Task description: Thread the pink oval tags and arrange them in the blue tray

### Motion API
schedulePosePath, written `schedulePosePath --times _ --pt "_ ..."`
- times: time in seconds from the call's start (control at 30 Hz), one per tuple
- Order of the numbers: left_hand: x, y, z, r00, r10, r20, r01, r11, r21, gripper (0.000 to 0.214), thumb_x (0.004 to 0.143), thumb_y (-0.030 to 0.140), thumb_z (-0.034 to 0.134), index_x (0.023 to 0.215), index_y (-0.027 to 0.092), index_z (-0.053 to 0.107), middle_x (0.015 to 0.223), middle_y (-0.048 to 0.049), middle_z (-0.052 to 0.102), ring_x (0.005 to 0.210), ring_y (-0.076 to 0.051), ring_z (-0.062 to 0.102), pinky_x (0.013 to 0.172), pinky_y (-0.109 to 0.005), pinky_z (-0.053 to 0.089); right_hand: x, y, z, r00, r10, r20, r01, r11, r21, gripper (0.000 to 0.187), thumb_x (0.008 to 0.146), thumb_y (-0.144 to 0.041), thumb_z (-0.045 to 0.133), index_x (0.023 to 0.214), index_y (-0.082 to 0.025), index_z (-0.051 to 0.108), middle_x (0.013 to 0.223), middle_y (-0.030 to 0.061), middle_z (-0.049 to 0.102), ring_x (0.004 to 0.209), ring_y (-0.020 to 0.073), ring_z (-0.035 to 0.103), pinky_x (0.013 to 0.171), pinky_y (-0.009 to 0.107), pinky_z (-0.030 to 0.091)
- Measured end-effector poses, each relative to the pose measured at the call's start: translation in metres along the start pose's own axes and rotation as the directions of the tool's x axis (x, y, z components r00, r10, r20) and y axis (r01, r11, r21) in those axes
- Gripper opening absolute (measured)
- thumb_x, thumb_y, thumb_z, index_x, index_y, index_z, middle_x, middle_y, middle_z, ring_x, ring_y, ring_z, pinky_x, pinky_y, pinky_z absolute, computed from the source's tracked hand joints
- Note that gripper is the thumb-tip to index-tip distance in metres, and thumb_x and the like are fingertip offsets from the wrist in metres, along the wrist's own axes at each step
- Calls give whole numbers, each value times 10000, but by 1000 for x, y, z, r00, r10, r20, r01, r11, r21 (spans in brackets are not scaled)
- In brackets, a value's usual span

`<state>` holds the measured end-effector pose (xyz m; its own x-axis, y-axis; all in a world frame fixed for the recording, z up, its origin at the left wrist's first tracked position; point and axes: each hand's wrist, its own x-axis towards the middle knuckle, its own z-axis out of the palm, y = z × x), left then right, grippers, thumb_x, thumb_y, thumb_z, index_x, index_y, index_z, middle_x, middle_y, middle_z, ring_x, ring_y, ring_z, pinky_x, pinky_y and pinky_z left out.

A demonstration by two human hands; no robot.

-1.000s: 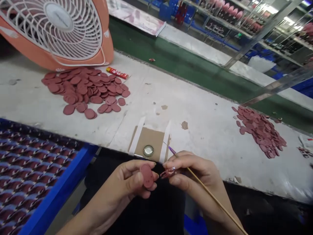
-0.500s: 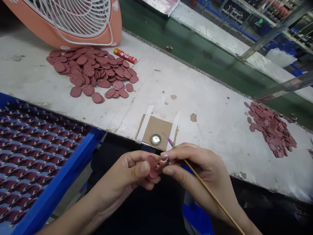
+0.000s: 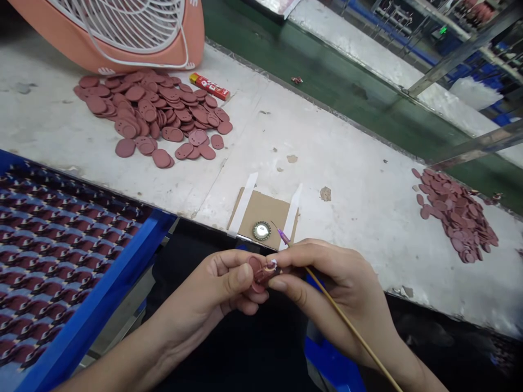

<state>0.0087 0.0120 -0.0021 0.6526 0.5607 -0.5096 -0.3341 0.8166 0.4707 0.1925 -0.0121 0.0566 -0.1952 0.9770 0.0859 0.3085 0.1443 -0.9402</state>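
My left hand (image 3: 220, 288) pinches a reddish-brown oval disc (image 3: 254, 265) between thumb and fingers. Against it sits a small figurine (image 3: 269, 268), reddish-brown with a white patch, and the thumb and forefinger of my right hand (image 3: 327, 288) close on its other side. A thin paintbrush (image 3: 347, 321) with a long yellowish handle also lies in my right hand, its purple end and fine tip pointing up and away. Just beyond the hands, a round metal cap (image 3: 261, 231) with a toothed rim and shiny middle lies on a cardboard piece (image 3: 265, 206) taped to the table edge.
A heap of reddish-brown oval discs (image 3: 147, 106) spreads before an orange fan (image 3: 163, 54), beside a red box (image 3: 210, 87). More small oval pieces (image 3: 457, 215) are piled at right. Rows of figurines (image 3: 57, 261) fill a blue crate (image 3: 102, 305) at left. A green belt (image 3: 318, 71) runs behind.
The figurine has tipped slightly and sits closer against the disc. Both hands keep their grip nearly in place, and the camera view has shifted a little.
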Motion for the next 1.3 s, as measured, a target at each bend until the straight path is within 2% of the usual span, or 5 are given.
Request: schedulePosePath --times 0.33,0.67,1.1,1.3 --pt "0 1 2 1000 -18 -21 18 1000 -7 313 668 468 862 783 184 799 628 5 662 560 -66 566 530 -113 493 -3 1 -1 1000 13 5 -13 999 -29 181 922 -97 721 1049 -224 704 885 -34 701 735 108 658 705 182 556" --pt "0 -1 2 1000 -19 -4 18 999 -36 286 699 444 848 799 180 805 635 10 656 555 -55 553 526 -102 501 -1 0 -2 999 -17 33 20 995 -96 146 932 -93 702 1027 -204 691 897 -27 699 751 98 658 709 168 535" --pt "1 -4 0 999 47 -9 -48 998 -36 270 734 436 827 792 175 791 667 7 658 592 -61 562 547 -109 488 5 -3 -2 997 -49 66 59 987 -151 147 946 -93 669 1030 -213 675 902 -18 703 773 124 669 731 194 540" --pt "0 -3 1 997 71 -30 -73 995 -61 271 730 425 833 780 164 785 663 13 657 552 -45 529 539 -104 474 7 -3 2 991 -120 59 128 980 -155 128 919 -43 659 990 -149 673 877 -7 686 774 98 660 725 166 514"
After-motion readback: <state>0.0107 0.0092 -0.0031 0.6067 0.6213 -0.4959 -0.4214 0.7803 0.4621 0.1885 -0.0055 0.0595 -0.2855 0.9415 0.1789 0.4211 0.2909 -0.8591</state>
